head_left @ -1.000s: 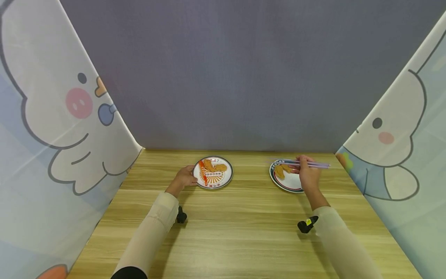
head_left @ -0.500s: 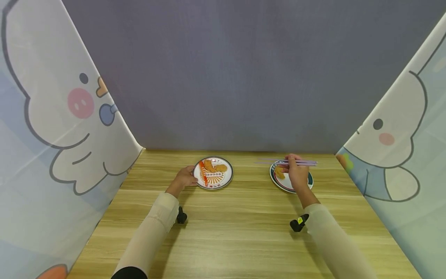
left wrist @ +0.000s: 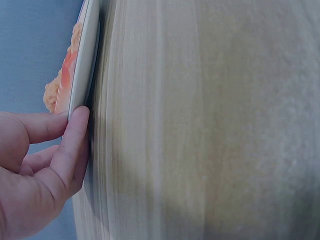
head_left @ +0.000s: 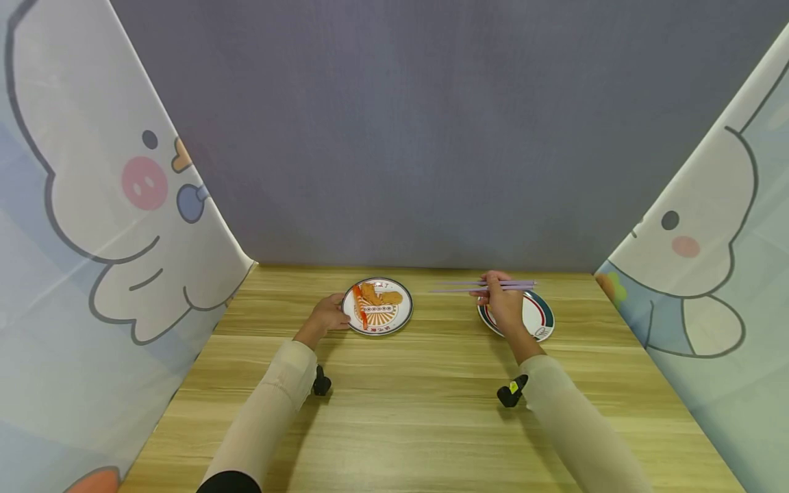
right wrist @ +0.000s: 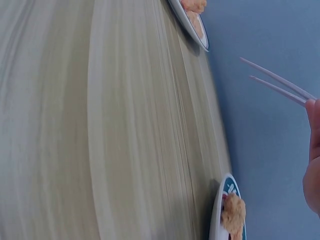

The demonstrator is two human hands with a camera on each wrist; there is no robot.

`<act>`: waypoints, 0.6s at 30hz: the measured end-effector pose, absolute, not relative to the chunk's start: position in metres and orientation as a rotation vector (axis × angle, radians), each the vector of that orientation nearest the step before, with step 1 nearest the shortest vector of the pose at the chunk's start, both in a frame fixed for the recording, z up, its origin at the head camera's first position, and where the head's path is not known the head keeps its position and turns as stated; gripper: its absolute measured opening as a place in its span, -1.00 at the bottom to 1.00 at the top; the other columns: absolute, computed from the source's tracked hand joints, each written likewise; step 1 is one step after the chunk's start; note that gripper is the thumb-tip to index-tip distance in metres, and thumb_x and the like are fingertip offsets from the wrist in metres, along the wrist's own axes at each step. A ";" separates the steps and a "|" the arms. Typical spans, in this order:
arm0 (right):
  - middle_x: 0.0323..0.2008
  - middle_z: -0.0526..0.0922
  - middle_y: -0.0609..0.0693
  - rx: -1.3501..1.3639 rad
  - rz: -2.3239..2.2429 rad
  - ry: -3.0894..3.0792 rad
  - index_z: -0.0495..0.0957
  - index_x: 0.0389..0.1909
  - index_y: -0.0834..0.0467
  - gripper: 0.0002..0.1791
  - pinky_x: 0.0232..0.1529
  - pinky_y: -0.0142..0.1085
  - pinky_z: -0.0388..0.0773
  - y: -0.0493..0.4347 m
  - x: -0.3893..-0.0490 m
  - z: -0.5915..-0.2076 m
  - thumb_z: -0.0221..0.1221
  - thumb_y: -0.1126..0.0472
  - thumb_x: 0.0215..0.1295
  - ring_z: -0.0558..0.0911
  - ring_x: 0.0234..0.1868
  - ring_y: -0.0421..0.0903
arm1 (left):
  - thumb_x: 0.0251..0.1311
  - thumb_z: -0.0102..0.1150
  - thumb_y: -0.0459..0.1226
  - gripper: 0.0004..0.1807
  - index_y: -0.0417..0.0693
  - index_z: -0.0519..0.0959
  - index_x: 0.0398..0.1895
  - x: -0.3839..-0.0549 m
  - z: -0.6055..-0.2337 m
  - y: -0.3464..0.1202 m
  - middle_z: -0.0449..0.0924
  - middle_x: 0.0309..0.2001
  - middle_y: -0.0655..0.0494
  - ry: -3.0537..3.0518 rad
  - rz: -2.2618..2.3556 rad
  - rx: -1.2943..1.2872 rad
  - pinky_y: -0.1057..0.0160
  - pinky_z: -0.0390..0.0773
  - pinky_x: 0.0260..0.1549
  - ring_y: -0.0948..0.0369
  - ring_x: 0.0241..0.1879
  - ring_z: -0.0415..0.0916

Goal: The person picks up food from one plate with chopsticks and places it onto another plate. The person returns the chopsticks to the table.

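My left hand (head_left: 327, 313) pinches the left rim of a round patterned plate (head_left: 402, 320), thumb on top and fingers beneath in the left wrist view. On that plate lie golden fried chicken pieces (head_left: 372, 294) and a long red-orange stick (head_left: 360, 308) like a crab stick. My right hand (head_left: 504, 308) holds a pair of pale purple chopsticks (right wrist: 280, 79) over the left part of a second plate (head_left: 533, 320), their tips spread with nothing between them. Fried chicken (right wrist: 233, 212) on this plate shows in the right wrist view, mostly hidden by the hand in the head view.
Both plates rest toward the back of a wooden table (head_left: 419, 397), with bare wood between them. A grey cloth wall (head_left: 419, 137) rises behind the table. Cartoon-printed panels (head_left: 690, 205) flank it on either side.
My right hand has moved left with the chopsticks across the second plate, uncovering its right side and covering the chicken there. The left hand and its plate have stayed put.
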State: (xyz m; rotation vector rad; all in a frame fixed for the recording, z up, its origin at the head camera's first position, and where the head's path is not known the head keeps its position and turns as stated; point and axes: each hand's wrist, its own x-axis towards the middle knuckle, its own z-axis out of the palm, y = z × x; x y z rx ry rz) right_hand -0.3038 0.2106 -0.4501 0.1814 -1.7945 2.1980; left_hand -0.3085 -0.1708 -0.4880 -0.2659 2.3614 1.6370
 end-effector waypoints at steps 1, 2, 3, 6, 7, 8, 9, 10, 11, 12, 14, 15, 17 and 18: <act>-0.41 0.65 -0.05 0.187 2.195 -1.805 0.56 -0.35 0.19 -0.78 -0.66 -0.29 0.68 0.208 -0.302 -0.448 -0.02 0.27 0.45 0.75 -0.50 -0.07 | 0.11 0.11 -0.62 -0.23 -0.18 0.17 0.43 -0.308 -0.488 -0.171 0.36 -0.05 -0.23 2.364 1.635 -0.268 0.13 0.74 -0.14 0.06 -0.22 0.61; -0.41 0.64 -0.07 0.189 2.188 -1.823 0.56 -0.35 0.18 -0.78 -0.65 -0.30 0.68 0.205 -0.301 -0.446 -0.03 0.27 0.45 0.75 -0.49 -0.07 | 0.11 0.12 -0.62 -0.23 -0.17 0.18 0.43 -0.308 -0.488 -0.170 0.36 -0.05 -0.23 2.368 1.629 -0.267 0.13 0.74 -0.14 0.06 -0.22 0.61; -0.41 0.64 -0.07 0.188 2.183 -1.835 0.55 -0.35 0.18 -0.78 -0.64 -0.29 0.69 0.202 -0.300 -0.444 -0.03 0.27 0.46 0.75 -0.48 -0.05 | 0.11 0.11 -0.62 -0.23 -0.19 0.17 0.43 -0.308 -0.488 -0.170 0.36 -0.05 -0.24 2.372 1.626 -0.260 0.13 0.75 -0.15 0.05 -0.22 0.62; -0.39 0.63 -0.11 0.184 2.158 -1.884 0.56 -0.32 0.19 -0.79 -0.61 -0.27 0.70 0.195 -0.299 -0.442 -0.03 0.26 0.45 0.75 -0.44 0.03 | 0.11 0.11 -0.63 -0.22 -0.21 0.14 0.44 -0.308 -0.488 -0.171 0.35 -0.03 -0.25 2.367 1.635 -0.261 0.13 0.75 -0.15 0.04 -0.21 0.62; -0.39 0.63 -0.10 0.184 2.154 -1.898 0.56 -0.31 0.20 -0.79 -0.59 -0.25 0.71 0.193 -0.299 -0.442 -0.02 0.26 0.45 0.75 -0.42 0.07 | 0.10 0.11 -0.63 -0.21 -0.22 0.14 0.44 -0.308 -0.488 -0.171 0.35 -0.01 -0.26 2.365 1.639 -0.263 0.13 0.74 -0.14 0.03 -0.21 0.62; -0.38 0.63 -0.10 0.184 2.153 -1.913 0.56 -0.30 0.21 -0.79 -0.59 -0.26 0.71 0.191 -0.300 -0.443 -0.02 0.25 0.45 0.75 -0.40 0.12 | 0.10 0.11 -0.64 -0.21 -0.22 0.13 0.44 -0.308 -0.488 -0.171 0.35 0.01 -0.28 2.365 1.642 -0.262 0.12 0.74 -0.14 0.03 -0.21 0.62; -0.38 0.63 -0.09 0.184 2.154 -1.922 0.56 -0.29 0.22 -0.79 -0.59 -0.26 0.71 0.188 -0.301 -0.443 -0.02 0.25 0.45 0.74 -0.38 0.17 | 0.10 0.11 -0.64 -0.20 -0.23 0.12 0.44 -0.309 -0.489 -0.171 0.35 0.02 -0.30 2.365 1.645 -0.263 0.12 0.74 -0.14 0.02 -0.20 0.62; -0.37 0.62 -0.09 0.188 2.153 -1.936 0.56 -0.29 0.22 -0.79 -0.58 -0.27 0.72 0.186 -0.302 -0.443 -0.02 0.24 0.45 0.73 -0.35 0.21 | 0.10 0.11 -0.64 -0.19 -0.22 0.12 0.45 -0.309 -0.489 -0.172 0.35 0.04 -0.30 2.364 1.645 -0.267 0.12 0.74 -0.13 0.02 -0.20 0.62; -0.36 0.62 -0.08 0.193 2.154 -1.946 0.56 -0.27 0.23 -0.79 -0.57 -0.27 0.72 0.184 -0.303 -0.444 -0.01 0.24 0.45 0.72 -0.33 0.25 | 0.09 0.12 -0.64 -0.19 -0.22 0.12 0.45 -0.309 -0.489 -0.171 0.36 0.05 -0.31 2.367 1.641 -0.269 0.12 0.74 -0.13 0.02 -0.19 0.62; -0.36 0.62 -0.07 0.198 2.154 -1.955 0.56 -0.26 0.24 -0.79 -0.57 -0.26 0.72 0.182 -0.304 -0.444 -0.01 0.23 0.45 0.70 -0.30 0.29 | 0.09 0.12 -0.63 -0.19 -0.21 0.12 0.45 -0.309 -0.489 -0.172 0.35 0.06 -0.31 2.367 1.637 -0.273 0.12 0.74 -0.13 0.02 -0.18 0.62; -0.34 0.62 -0.04 0.212 2.154 -1.969 0.55 -0.25 0.27 -0.78 -0.56 -0.25 0.72 0.178 -0.305 -0.444 -0.01 0.23 0.45 0.67 -0.26 0.37 | 0.09 0.12 -0.63 -0.18 -0.21 0.10 0.46 -0.309 -0.489 -0.171 0.36 0.08 -0.32 2.371 1.630 -0.274 0.12 0.74 -0.14 0.00 -0.17 0.62; -0.34 0.62 -0.04 0.219 2.148 -1.983 0.55 -0.24 0.29 -0.77 -0.54 -0.23 0.73 0.176 -0.305 -0.444 -0.01 0.22 0.45 0.66 -0.25 0.38 | 0.09 0.13 -0.63 -0.17 -0.20 0.10 0.46 -0.310 -0.489 -0.171 0.35 0.08 -0.32 2.372 1.627 -0.276 0.12 0.74 -0.14 0.00 -0.16 0.62; -0.34 0.61 -0.05 0.232 2.139 -2.005 0.54 -0.22 0.32 -0.75 -0.52 -0.19 0.73 0.172 -0.305 -0.443 -0.02 0.22 0.46 0.63 -0.22 0.43 | 0.08 0.13 -0.63 -0.16 -0.19 0.10 0.47 -0.310 -0.489 -0.170 0.35 0.09 -0.32 2.367 1.630 -0.285 0.12 0.74 -0.13 -0.02 -0.14 0.62; -0.33 0.61 -0.04 0.233 2.135 -2.017 0.54 -0.21 0.33 -0.74 -0.50 -0.16 0.74 0.169 -0.305 -0.443 -0.03 0.21 0.46 0.61 -0.19 0.46 | 0.08 0.13 -0.63 -0.15 -0.19 0.09 0.47 -0.311 -0.489 -0.170 0.34 0.10 -0.32 2.363 1.637 -0.287 0.11 0.74 -0.13 -0.04 -0.13 0.62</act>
